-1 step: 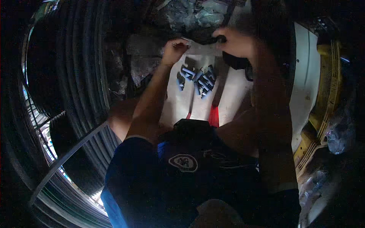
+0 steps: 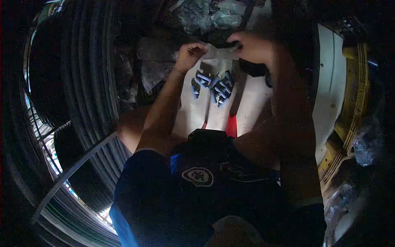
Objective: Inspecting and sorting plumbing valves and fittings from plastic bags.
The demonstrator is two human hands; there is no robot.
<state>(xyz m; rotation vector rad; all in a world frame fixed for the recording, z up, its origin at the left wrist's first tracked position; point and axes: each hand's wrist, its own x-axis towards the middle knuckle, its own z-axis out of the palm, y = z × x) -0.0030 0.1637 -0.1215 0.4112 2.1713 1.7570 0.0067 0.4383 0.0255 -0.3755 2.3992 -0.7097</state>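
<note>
Your left hand (image 2: 191,57) has edged toward your right hand (image 2: 256,48). Near you, a red patch (image 2: 231,125) marks the white sheet (image 2: 218,117); grey cylinders (image 2: 222,88) lie mid-sheet. At its far edge, a pale thin piece (image 2: 222,53) spans your bent fingers, grip impossible to tell; keep both sides level.

A pale rounded emblem (image 2: 198,176) and thin, script-like pale marks (image 2: 249,180) stand on the dark blue cloth shirt (image 2: 164,206), unreadable.

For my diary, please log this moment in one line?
left hand: curled; right hand: blurred; held: unclear; grey pieces: on white surface
</note>
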